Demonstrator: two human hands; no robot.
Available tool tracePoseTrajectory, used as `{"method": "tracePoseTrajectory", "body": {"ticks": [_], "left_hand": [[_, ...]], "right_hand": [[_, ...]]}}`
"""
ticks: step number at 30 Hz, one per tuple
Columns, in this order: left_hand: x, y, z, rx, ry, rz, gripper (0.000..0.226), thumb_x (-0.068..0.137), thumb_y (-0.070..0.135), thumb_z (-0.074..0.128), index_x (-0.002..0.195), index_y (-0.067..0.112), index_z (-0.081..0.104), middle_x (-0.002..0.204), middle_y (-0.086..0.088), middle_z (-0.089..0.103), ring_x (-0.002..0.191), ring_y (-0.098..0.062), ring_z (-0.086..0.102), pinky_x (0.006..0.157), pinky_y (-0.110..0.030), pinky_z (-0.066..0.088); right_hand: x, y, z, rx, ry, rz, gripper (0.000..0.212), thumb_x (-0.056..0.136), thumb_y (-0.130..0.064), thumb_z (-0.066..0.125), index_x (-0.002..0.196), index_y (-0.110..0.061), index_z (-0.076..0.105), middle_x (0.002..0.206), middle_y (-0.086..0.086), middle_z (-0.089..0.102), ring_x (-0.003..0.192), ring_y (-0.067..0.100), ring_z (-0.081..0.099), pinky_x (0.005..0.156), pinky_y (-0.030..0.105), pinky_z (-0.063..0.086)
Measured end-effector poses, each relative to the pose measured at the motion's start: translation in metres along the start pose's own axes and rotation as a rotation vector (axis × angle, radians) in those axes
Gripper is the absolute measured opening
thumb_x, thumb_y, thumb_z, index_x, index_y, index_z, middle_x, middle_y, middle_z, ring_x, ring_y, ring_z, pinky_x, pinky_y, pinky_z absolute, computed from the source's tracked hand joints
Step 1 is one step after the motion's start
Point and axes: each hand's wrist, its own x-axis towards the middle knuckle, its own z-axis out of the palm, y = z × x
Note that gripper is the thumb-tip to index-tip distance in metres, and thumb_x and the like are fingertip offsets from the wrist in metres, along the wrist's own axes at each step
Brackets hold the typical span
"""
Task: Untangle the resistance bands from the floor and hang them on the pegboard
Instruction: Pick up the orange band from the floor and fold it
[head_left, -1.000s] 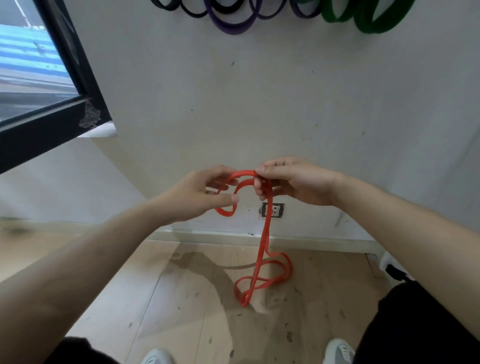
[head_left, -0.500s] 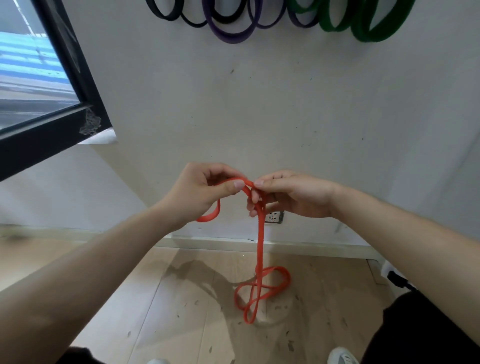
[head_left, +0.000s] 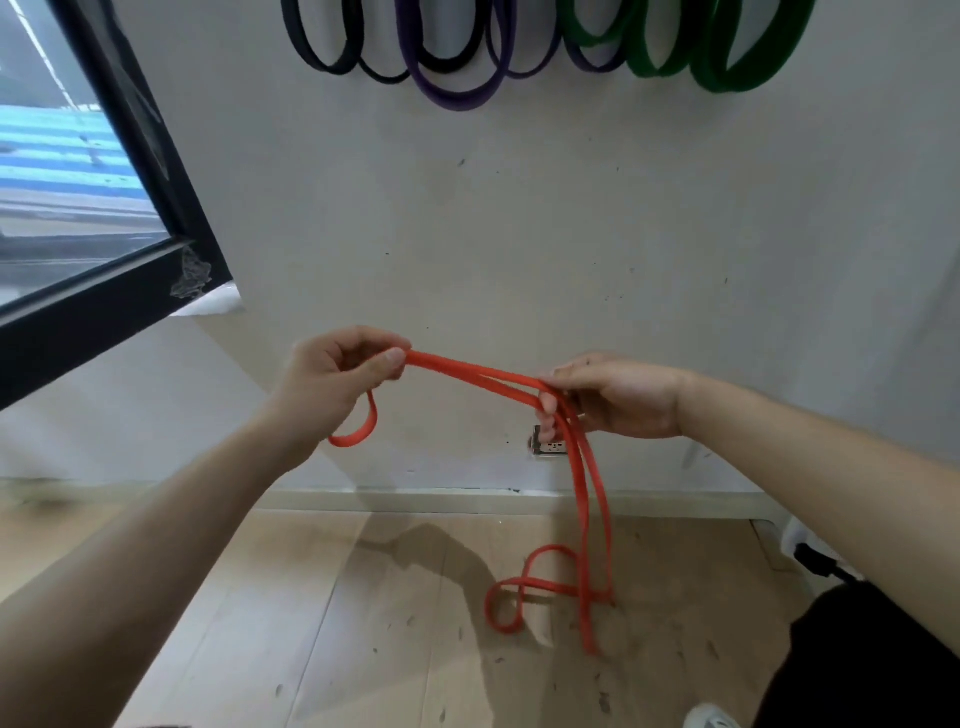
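In the head view, the hands have drawn apart within the last half second. They were almost touching above the small metal wall socket (head_left: 549, 447). Now the left hand (head_left: 337, 379) has gone up and to the left of the socket, while the right hand (head_left: 613, 397) stays just above it. A doubled length of the thin flat orange-red rubber resistance band (head_left: 467, 370) now runs between them. The left thumb and fingers pinch the band, with a short loop dangling under that hand. The right fingers are curled round the strands where they turn downward. Below the socket, two strands now hang side by side rather than as one twisted cord, which we take to mean the tangle is opening. The lowest part is still crossed in a small loop near the pale wooden plank floor (head_left: 311, 623), below and slightly right of the socket, so we judge there is more to undo before hanging. Far above the socket, black loops (head_left: 322, 62), purple loops (head_left: 457, 98) and green loops (head_left: 727, 78) already hang on the scuffed off-white wall (head_left: 519, 234); whatever holds them is out of view. A black window frame (head_left: 104, 312) stands well left of the socket, and a pale skirting board (head_left: 415, 501) runs just under it.
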Motion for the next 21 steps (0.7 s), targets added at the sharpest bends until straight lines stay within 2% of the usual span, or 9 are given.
{"method": "tracePoseTrajectory", "body": {"ticks": [5,9,12,17,21], "left_hand": [[-0.01,0.002,0.002,0.07,-0.239,-0.117,0.02,0.087,0.023,0.075,0.106,0.017,0.075,0.091,-0.018,0.074,0.094,-0.027,0.073,0.09,-0.033,0.055],[-0.016,0.012,0.023,0.066,-0.361,-0.1,0.039,0.074,0.035,0.079,0.107,0.016,0.075,0.094,-0.015,0.076,0.095,-0.026,0.074,0.089,-0.029,0.059],[-0.016,0.017,0.039,-0.037,-0.321,-0.058,0.037,0.074,0.036,0.079,0.106,0.017,0.075,0.09,-0.009,0.076,0.091,-0.022,0.075,0.088,-0.03,0.058],[-0.014,0.024,0.055,-0.082,-0.24,0.038,0.024,0.085,0.017,0.078,0.108,0.013,0.075,0.095,-0.008,0.077,0.09,-0.017,0.074,0.086,-0.027,0.058],[-0.012,0.027,0.056,-0.057,-0.22,0.096,0.017,0.086,0.015,0.076,0.103,0.011,0.077,0.093,-0.003,0.078,0.092,-0.014,0.073,0.083,-0.024,0.057]], "right_hand": [[-0.006,-0.009,0.001,0.092,0.067,-0.098,0.035,0.105,-0.022,0.043,0.074,-0.009,0.056,0.075,0.009,0.056,0.071,0.023,0.055,0.09,0.045,0.049],[-0.009,-0.016,0.007,0.048,0.044,-0.133,0.039,0.106,-0.024,0.043,0.074,-0.012,0.063,0.079,0.009,0.061,0.072,0.022,0.059,0.085,0.041,0.048],[-0.01,-0.017,0.014,0.01,0.014,-0.134,0.037,0.102,-0.029,0.05,0.076,-0.014,0.07,0.087,0.012,0.065,0.077,0.022,0.063,0.084,0.039,0.05],[-0.014,-0.02,0.025,-0.005,-0.013,-0.132,0.032,0.095,-0.035,0.055,0.079,-0.013,0.071,0.088,0.009,0.07,0.081,0.022,0.067,0.071,0.026,0.053],[-0.016,-0.02,0.026,0.026,-0.041,-0.127,0.031,0.099,-0.031,0.052,0.084,-0.01,0.07,0.091,0.012,0.07,0.085,0.025,0.068,0.072,0.029,0.055]]}}
